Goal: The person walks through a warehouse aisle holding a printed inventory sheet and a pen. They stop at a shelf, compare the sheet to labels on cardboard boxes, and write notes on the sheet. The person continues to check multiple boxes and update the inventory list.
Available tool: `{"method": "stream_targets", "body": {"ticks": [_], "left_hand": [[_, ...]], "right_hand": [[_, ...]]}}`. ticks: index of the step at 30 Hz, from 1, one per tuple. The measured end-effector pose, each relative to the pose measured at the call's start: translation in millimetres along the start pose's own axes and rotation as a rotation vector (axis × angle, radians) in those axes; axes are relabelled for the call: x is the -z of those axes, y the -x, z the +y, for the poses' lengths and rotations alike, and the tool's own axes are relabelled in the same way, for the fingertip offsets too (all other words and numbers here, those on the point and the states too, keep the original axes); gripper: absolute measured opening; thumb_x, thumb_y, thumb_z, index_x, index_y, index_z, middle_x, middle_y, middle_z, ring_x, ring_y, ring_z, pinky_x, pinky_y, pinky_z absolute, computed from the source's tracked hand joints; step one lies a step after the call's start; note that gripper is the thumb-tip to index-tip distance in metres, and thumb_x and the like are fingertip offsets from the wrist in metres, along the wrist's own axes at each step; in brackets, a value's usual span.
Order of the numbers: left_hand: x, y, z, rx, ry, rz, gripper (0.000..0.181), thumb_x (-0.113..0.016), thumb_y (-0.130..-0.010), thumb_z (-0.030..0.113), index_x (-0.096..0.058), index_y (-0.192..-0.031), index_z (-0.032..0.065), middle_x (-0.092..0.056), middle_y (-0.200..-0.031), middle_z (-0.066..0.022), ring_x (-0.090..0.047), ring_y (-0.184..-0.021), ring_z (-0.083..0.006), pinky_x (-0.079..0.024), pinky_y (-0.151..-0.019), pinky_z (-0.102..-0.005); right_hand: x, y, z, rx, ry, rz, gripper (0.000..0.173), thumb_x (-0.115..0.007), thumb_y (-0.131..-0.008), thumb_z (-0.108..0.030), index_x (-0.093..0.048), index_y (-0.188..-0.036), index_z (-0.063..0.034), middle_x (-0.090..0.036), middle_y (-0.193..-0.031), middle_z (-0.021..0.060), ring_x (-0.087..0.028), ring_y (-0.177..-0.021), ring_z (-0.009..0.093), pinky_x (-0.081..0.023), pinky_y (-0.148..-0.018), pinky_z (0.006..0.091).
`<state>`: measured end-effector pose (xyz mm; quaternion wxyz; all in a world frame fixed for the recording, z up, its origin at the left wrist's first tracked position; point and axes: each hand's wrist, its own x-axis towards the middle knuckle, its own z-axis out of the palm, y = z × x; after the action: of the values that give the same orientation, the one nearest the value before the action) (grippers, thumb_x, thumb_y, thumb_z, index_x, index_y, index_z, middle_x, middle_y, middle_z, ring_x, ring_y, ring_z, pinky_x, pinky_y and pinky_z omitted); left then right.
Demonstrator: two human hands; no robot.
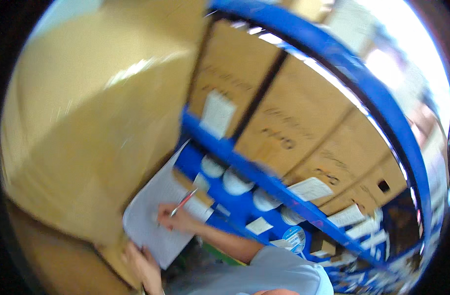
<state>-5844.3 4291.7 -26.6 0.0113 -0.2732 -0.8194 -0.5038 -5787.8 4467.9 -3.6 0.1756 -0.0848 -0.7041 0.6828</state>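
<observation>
My right hand point(179, 219) holds a red and white pen point(184, 202) over a sheet of paper point(151, 210) that bears faint print too blurred to make out. The pen's tail points up and to the right; whether its tip touches the paper cannot be told. At the paper's lower left edge lies my left hand point(140, 260), its fingers curled by the sheet, blurred by motion. The paper rests close against a large brown cardboard box point(99, 121).
To the right stands a blue metal rack point(247, 162) with several cardboard boxes point(295, 114) bearing handwriting. Paper slips point(217, 112) hang on the boxes. Beneath the beam are white round objects point(236, 181) and a blue-and-white round label point(294, 239).
</observation>
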Motion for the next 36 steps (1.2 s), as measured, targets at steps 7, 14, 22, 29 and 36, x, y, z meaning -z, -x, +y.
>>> {"method": "stream_targets", "body": {"ticks": [7, 14, 22, 29, 36], "left_hand": [[-15, -14, -41, -0.127, -0.158, -0.206, 0.030, -0.045, -0.082, 0.010, -0.042, -0.108, -0.0035, -0.054, -0.089, -0.0206, -0.052, -0.086, -0.0326, -0.041, -0.072, -0.0382], [30, 2, 27, -0.021, -0.102, -0.140, 0.033, -0.048, -0.082, 0.023, -0.049, -0.104, -0.0021, -0.050, -0.098, -0.0282, -0.046, -0.089, -0.0424, -0.035, -0.079, -0.0444], [15, -1, 21, -0.144, 0.174, -0.208, 0.023, -0.039, -0.087, 0.016, -0.042, -0.092, -0.0060, -0.048, -0.071, -0.0144, -0.043, -0.064, -0.0229, -0.039, -0.060, -0.0340], [17, 2, 9, -0.174, 0.131, -0.124, 0.028, -0.040, -0.088, 0.021, -0.044, -0.098, -0.0049, -0.055, -0.081, -0.0208, -0.050, -0.071, -0.0302, -0.040, -0.067, -0.0370], [25, 12, 29, -0.147, 0.074, -0.073, 0.026, -0.041, -0.088, 0.021, -0.047, -0.101, -0.0007, -0.056, -0.085, -0.0247, -0.053, -0.075, -0.0365, -0.041, -0.068, -0.0396]], "right_hand": [[14, 20, -24, -0.006, -0.187, 0.153, 0.031, -0.055, -0.082, -0.024, -0.040, -0.060, -0.0084, -0.046, -0.055, -0.0005, -0.039, -0.041, 0.003, -0.026, -0.035, 0.0179], [45, 79, -72, 0.159, -0.053, 0.282, 0.020, -0.054, -0.083, -0.022, -0.052, -0.071, -0.0061, -0.051, -0.059, -0.0011, -0.044, -0.045, 0.004, -0.030, -0.038, 0.0181], [97, 212, -111, 0.279, 0.091, 0.624, 0.012, -0.056, -0.082, -0.012, -0.059, -0.081, -0.0002, -0.055, -0.072, 0.0049, -0.051, -0.059, 0.007, -0.039, -0.051, 0.0202], [126, 311, -226, 0.505, 0.572, 0.843, 0.017, -0.060, -0.076, -0.012, -0.060, -0.092, -0.0056, -0.060, -0.091, 0.0081, -0.056, -0.087, 0.016, -0.042, -0.080, 0.0286], [154, 338, -353, 0.933, 1.067, 1.078, 0.020, -0.040, -0.087, -0.010, -0.049, -0.102, -0.0007, -0.062, -0.084, 0.0139, -0.060, -0.085, 0.021, -0.042, -0.082, 0.0344]]}}
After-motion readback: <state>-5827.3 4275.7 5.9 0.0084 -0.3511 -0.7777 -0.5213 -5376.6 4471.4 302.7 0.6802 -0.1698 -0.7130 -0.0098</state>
